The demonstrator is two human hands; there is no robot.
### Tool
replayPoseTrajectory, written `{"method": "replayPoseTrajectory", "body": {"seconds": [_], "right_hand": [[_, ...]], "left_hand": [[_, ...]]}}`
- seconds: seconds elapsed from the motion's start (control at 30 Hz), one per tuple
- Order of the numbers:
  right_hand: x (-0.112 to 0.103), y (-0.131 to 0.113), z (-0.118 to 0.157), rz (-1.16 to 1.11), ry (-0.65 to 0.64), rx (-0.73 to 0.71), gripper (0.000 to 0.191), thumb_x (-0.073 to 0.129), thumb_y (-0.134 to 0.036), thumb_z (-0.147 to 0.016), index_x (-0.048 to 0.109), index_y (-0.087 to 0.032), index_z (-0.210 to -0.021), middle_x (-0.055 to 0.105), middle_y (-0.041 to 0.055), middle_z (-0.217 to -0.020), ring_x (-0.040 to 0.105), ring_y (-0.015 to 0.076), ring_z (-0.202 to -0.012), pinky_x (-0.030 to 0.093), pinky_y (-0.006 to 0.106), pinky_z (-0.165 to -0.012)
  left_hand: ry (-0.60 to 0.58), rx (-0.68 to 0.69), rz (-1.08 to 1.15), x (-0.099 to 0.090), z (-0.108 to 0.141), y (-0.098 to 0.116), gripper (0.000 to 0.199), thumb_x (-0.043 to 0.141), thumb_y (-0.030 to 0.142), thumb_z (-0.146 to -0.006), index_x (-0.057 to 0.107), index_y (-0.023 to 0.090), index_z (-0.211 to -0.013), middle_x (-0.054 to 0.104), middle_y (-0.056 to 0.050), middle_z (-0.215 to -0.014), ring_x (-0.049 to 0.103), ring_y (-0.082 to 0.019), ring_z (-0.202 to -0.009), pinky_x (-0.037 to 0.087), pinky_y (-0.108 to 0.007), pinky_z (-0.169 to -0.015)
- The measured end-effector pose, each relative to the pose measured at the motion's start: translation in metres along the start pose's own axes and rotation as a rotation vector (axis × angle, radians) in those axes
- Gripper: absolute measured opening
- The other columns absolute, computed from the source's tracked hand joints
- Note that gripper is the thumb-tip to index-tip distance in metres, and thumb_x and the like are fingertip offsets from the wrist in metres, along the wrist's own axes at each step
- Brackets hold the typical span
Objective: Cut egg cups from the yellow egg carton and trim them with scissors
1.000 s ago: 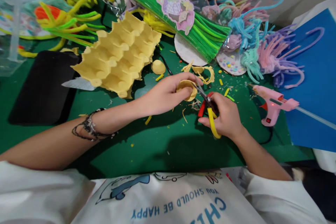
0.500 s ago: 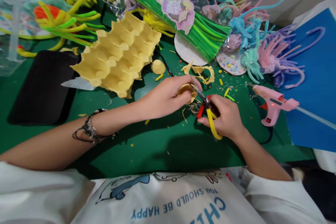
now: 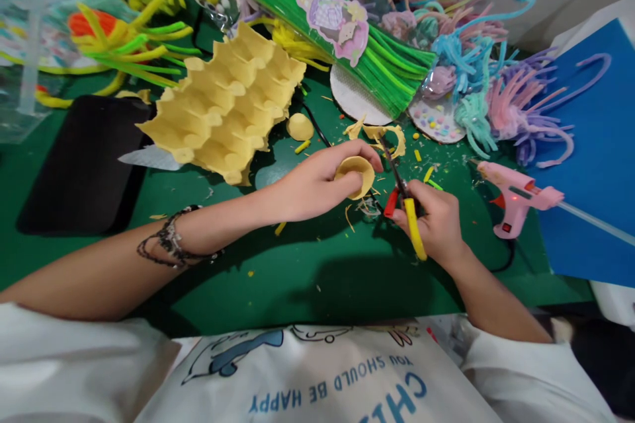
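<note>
Between the thumb and fingers of my left hand (image 3: 322, 178) is a small yellow egg-carton cup (image 3: 364, 176), its round opening facing me and my thumb inside it. My right hand (image 3: 439, 221) grips scissors (image 3: 411, 218) with one red and one yellow handle. Their blades point up and away, just right of the cup and apart from it. Beyond my hands lie torn yellow carton strips (image 3: 391, 137) and a loose round carton piece (image 3: 299, 127). The large yellow egg carton (image 3: 231, 106) rests to the left, over the corner of a black phone or tablet (image 3: 82, 165).
A pink glue gun (image 3: 518, 198) with a red light lies at right, by a blue sheet (image 3: 590, 158). At the back are a bag of green pipe cleaners (image 3: 317, 26) and pastel pipe-cleaner bundles (image 3: 510, 99). Scraps litter the green tabletop (image 3: 278, 277).
The scissors have moved right, off the cup's rim, with my right hand. The cup has turned slightly so more of its opening shows. My left hand has stayed nearly in place.
</note>
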State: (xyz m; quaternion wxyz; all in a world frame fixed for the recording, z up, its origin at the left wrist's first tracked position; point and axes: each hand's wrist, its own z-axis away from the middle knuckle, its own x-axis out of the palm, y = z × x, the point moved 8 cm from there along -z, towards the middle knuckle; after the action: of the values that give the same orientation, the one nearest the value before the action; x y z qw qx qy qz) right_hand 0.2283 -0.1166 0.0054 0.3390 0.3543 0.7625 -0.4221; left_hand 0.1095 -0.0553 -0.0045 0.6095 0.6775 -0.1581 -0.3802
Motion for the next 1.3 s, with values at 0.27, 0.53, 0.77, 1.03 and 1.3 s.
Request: {"method": "replayPoseTrajectory", "body": {"seconds": [0.27, 0.53, 0.77, 1.03, 1.3], "right_hand": [[0.010, 0.002, 0.000, 0.072, -0.083, -0.040, 0.059, 0.039, -0.077, -0.075, 0.051, -0.019, -0.076, 0.046, -0.0019, -0.059, 0.038, 0.0111, -0.051, 0.030, 0.024, -0.050], [0.010, -0.002, 0.001, 0.086, -0.077, -0.076, 0.052, 0.041, -0.070, -0.079, 0.050, -0.019, -0.073, 0.047, -0.0017, -0.060, 0.038, 0.0116, -0.053, 0.029, 0.024, -0.053], [0.010, -0.004, 0.001, 0.108, -0.091, -0.071, 0.053, 0.037, -0.070, -0.081, 0.050, -0.019, -0.072, 0.044, -0.0019, -0.057, 0.036, 0.0118, -0.052, 0.028, 0.025, -0.052], [0.009, -0.004, 0.001, 0.107, -0.084, -0.085, 0.053, 0.039, -0.071, -0.080, 0.049, -0.019, -0.070, 0.044, -0.0020, -0.056, 0.037, 0.0116, -0.051, 0.029, 0.024, -0.051], [0.009, -0.003, 0.000, 0.094, -0.114, -0.061, 0.050, 0.041, -0.066, -0.082, 0.046, -0.020, -0.064, 0.041, -0.0026, -0.055, 0.035, 0.0102, -0.050, 0.028, 0.023, -0.050]], "left_hand": [[-0.026, 0.014, -0.023, 0.002, -0.003, -0.001, 0.020, 0.042, 0.018, -0.071, 0.061, 0.014, -0.077, 0.049, 0.004, -0.062, 0.042, -0.007, -0.056, 0.033, -0.019, -0.053], [-0.034, 0.006, -0.057, 0.002, -0.002, -0.001, 0.028, 0.040, 0.022, -0.071, 0.065, 0.013, -0.078, 0.049, 0.005, -0.059, 0.041, -0.008, -0.054, 0.033, -0.020, -0.052], [-0.095, -0.053, -0.079, 0.008, 0.001, -0.003, 0.025, 0.038, 0.025, -0.071, 0.061, 0.014, -0.072, 0.055, 0.002, -0.067, 0.045, -0.009, -0.059, 0.036, -0.020, -0.055], [-0.060, -0.013, -0.105, 0.005, 0.000, -0.002, 0.021, 0.038, 0.022, -0.071, 0.057, 0.015, -0.068, 0.049, 0.004, -0.061, 0.041, -0.008, -0.055, 0.033, -0.020, -0.053], [-0.069, -0.012, -0.089, 0.005, 0.000, 0.000, 0.020, 0.039, 0.020, -0.070, 0.044, 0.016, -0.052, 0.042, 0.005, -0.052, 0.039, -0.007, -0.050, 0.031, -0.021, -0.050]]}}
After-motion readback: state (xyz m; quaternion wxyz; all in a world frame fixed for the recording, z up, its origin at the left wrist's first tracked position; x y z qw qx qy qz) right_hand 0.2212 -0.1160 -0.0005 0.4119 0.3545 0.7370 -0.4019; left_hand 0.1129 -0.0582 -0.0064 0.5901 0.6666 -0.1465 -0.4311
